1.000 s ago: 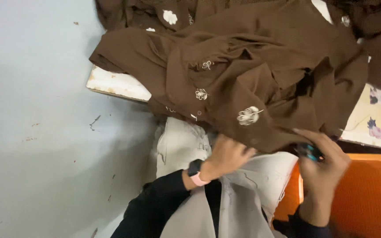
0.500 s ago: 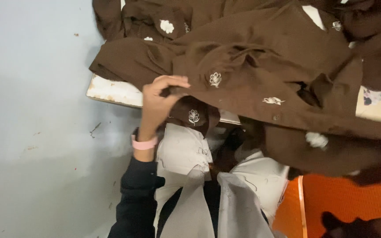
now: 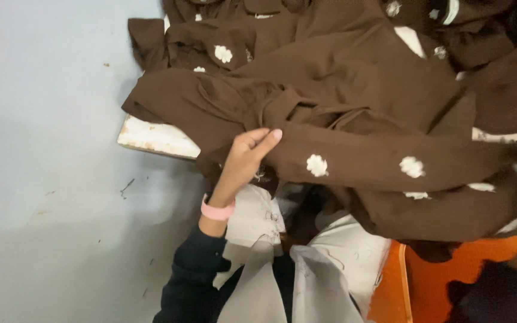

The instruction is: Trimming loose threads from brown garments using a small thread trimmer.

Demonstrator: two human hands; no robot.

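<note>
A heap of brown cloth pieces with small white embroidered flowers lies over a white board. My left hand, with a pink band on the wrist, grips the edge of one long brown piece stretched to the right. My right hand is hidden; only its dark sleeve shows at the lower right, under the far end of that piece.
Grey floor fills the left side. An orange plastic seat is at the lower right. Pale grey fabric covers my lap. A floral-printed cloth peeks out at the right edge.
My left hand rose from my lap to the pile and took the brown piece's edge. The piece is now pulled out long to the right. My right hand dropped out of sight.
</note>
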